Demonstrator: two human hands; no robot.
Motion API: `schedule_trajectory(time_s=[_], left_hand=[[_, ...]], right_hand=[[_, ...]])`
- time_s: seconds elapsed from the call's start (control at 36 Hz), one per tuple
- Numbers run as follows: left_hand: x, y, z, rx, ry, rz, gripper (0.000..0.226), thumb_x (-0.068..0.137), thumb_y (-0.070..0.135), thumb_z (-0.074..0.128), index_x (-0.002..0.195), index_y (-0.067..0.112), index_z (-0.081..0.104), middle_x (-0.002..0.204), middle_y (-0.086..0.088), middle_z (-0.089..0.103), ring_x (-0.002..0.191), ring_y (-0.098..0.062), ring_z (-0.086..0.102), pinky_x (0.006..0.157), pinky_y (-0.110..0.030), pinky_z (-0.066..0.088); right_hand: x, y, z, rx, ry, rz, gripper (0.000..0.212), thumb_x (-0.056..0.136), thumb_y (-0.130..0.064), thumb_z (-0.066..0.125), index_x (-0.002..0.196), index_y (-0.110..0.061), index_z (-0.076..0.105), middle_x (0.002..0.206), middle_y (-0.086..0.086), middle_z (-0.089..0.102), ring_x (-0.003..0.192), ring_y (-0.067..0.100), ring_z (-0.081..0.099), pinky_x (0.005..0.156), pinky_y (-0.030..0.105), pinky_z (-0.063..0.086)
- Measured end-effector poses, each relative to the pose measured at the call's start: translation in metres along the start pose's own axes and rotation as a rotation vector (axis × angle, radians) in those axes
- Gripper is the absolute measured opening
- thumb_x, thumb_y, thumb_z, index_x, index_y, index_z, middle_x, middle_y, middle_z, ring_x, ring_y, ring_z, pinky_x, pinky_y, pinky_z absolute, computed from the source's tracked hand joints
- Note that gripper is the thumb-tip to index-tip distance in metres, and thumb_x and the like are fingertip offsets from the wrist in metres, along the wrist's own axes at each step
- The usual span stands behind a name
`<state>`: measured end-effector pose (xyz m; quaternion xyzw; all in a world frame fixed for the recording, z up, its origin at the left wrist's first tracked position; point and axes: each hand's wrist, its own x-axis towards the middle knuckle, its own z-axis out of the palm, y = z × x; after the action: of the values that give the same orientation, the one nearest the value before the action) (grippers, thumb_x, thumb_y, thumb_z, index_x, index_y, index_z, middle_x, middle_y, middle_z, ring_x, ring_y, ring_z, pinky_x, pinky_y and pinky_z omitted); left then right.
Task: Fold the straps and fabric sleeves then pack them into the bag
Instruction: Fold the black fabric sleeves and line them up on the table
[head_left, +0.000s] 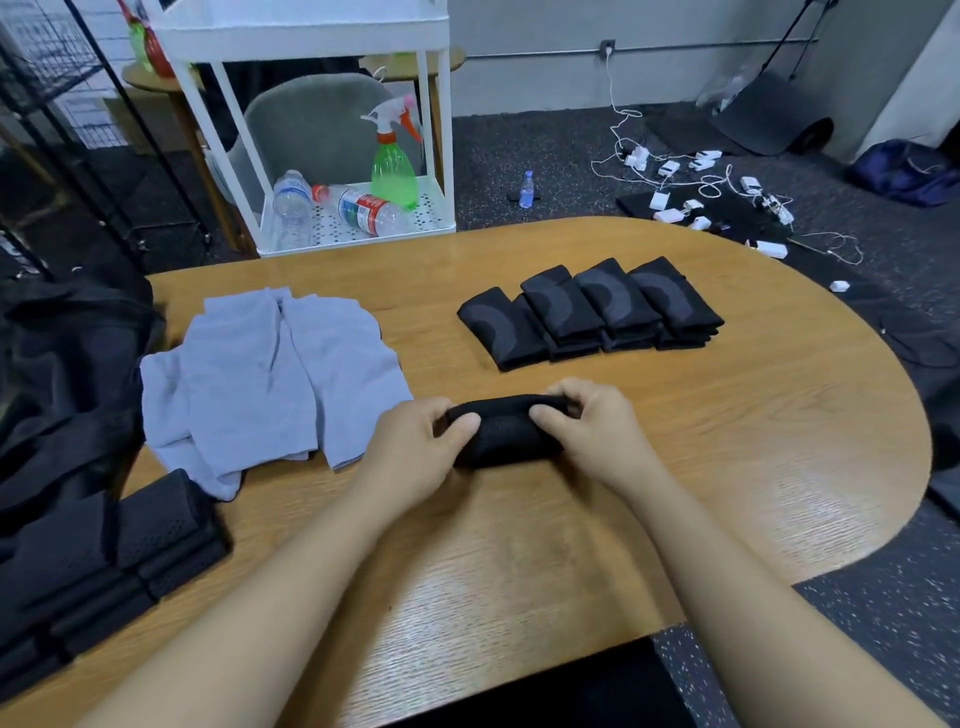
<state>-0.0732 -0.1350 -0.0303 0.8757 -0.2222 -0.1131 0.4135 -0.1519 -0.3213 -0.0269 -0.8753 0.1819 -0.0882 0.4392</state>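
Observation:
A black mesh strap (503, 434), folded into a short thick bundle, lies on the wooden table (727, 415) in front of me. My left hand (421, 447) grips its left end and my right hand (592, 428) grips its right end, thumbs on top. Behind it, a row of folded black sleeves with grey curved patterns (592, 312) lies on the table. Light grey-blue fabric sleeves (270, 374) lie flat at the left. Folded black mesh straps (104, 561) are stacked at the near left. The black bag (62, 374) slumps at the table's left edge.
A white cart (332, 130) with water bottles and a green spray bottle (395, 171) stands beyond the table, a grey chair behind it. White chargers and cables (701, 187) are scattered on the dark floor at the right. A black wire rack stands at the far left.

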Motion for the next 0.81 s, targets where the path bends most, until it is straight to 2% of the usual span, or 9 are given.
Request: schedule_trajectory(time_s=[0.11, 0.17, 0.25, 0.42, 0.5, 0.61, 0.69, 0.75, 0.81], left_hand=[[0.014, 0.003, 0.007, 0.054, 0.047, -0.099, 0.025, 0.093, 0.032, 0.060, 0.075, 0.015, 0.062, 0.070, -0.003, 0.063, 0.072, -0.020, 0.058, 0.066, -0.033, 0.046], [0.017, 0.003, 0.012, 0.094, 0.077, -0.132, 0.019, 0.093, 0.033, 0.061, 0.088, 0.015, 0.067, 0.078, 0.001, 0.065, 0.080, -0.019, 0.060, 0.071, -0.034, 0.050], [0.017, 0.006, 0.017, 0.178, 0.129, -0.155, 0.023, 0.093, 0.035, 0.060, 0.108, 0.019, 0.063, 0.085, 0.009, 0.057, 0.090, -0.016, 0.056, 0.073, -0.030, 0.045], [0.016, 0.010, 0.020, 0.370, 0.179, -0.107, 0.034, 0.097, 0.037, 0.054, 0.124, 0.017, 0.052, 0.103, -0.002, 0.065, 0.098, -0.024, 0.060, 0.074, -0.033, 0.045], [0.013, 0.010, 0.019, 0.411, 0.229, -0.048, 0.031, 0.098, 0.031, 0.051, 0.125, 0.016, 0.051, 0.113, -0.005, 0.060, 0.100, -0.027, 0.058, 0.085, -0.036, 0.042], [0.006, 0.010, 0.015, 0.465, 0.337, 0.098, 0.022, 0.097, 0.022, 0.052, 0.118, 0.014, 0.057, 0.112, -0.007, 0.055, 0.099, -0.026, 0.055, 0.086, -0.036, 0.033], [-0.003, 0.012, 0.017, 0.437, 0.384, 0.247, 0.021, 0.097, 0.017, 0.049, 0.114, 0.014, 0.061, 0.113, -0.004, 0.057, 0.103, -0.025, 0.054, 0.084, -0.031, 0.026], [-0.012, 0.016, 0.022, 0.404, 0.328, 0.324, 0.035, 0.097, 0.024, 0.037, 0.121, 0.014, 0.060, 0.126, -0.003, 0.057, 0.114, -0.024, 0.053, 0.090, -0.031, 0.025], [-0.019, 0.021, 0.030, 0.452, 0.185, 0.337, 0.063, 0.095, 0.040, 0.014, 0.142, 0.013, 0.046, 0.150, -0.004, 0.042, 0.138, -0.021, 0.037, 0.107, -0.032, 0.017]], right_hand=[[0.014, 0.001, 0.009, -0.034, 0.079, 0.096, 0.006, 0.089, -0.029, 0.066, 0.094, -0.026, 0.066, 0.079, -0.008, 0.061, 0.084, 0.020, 0.061, 0.076, 0.039, 0.053], [0.016, 0.000, 0.014, -0.071, 0.112, 0.147, 0.015, 0.089, -0.032, 0.065, 0.103, -0.026, 0.067, 0.095, -0.003, 0.067, 0.095, 0.020, 0.062, 0.082, 0.039, 0.052], [0.016, 0.000, 0.021, -0.152, 0.159, 0.194, 0.022, 0.091, -0.036, 0.062, 0.111, -0.027, 0.064, 0.110, 0.000, 0.068, 0.103, 0.020, 0.061, 0.086, 0.037, 0.050], [0.016, 0.002, 0.027, -0.247, 0.235, 0.198, 0.027, 0.097, -0.038, 0.054, 0.117, -0.022, 0.061, 0.105, 0.002, 0.069, 0.098, 0.023, 0.061, 0.076, 0.033, 0.045], [0.016, 0.005, 0.024, -0.247, 0.260, 0.169, 0.027, 0.099, -0.039, 0.050, 0.114, -0.020, 0.061, 0.098, 0.002, 0.069, 0.092, 0.024, 0.062, 0.077, 0.036, 0.049], [0.011, 0.008, 0.018, -0.236, 0.365, 0.099, 0.027, 0.102, -0.035, 0.043, 0.107, -0.015, 0.061, 0.090, 0.001, 0.064, 0.087, 0.024, 0.060, 0.071, 0.035, 0.044], [0.004, 0.008, 0.015, -0.356, 0.437, -0.054, 0.030, 0.102, -0.030, 0.042, 0.119, -0.012, 0.060, 0.107, 0.003, 0.063, 0.098, 0.022, 0.057, 0.081, 0.037, 0.046], [-0.005, 0.004, 0.018, -0.459, 0.398, -0.259, 0.030, 0.099, -0.025, 0.045, 0.121, -0.009, 0.060, 0.113, 0.006, 0.063, 0.103, 0.026, 0.058, 0.086, 0.042, 0.049], [-0.013, 0.003, 0.026, -0.577, 0.262, -0.437, 0.042, 0.096, -0.026, 0.037, 0.125, -0.006, 0.059, 0.126, 0.011, 0.061, 0.118, 0.030, 0.056, 0.098, 0.044, 0.046]])
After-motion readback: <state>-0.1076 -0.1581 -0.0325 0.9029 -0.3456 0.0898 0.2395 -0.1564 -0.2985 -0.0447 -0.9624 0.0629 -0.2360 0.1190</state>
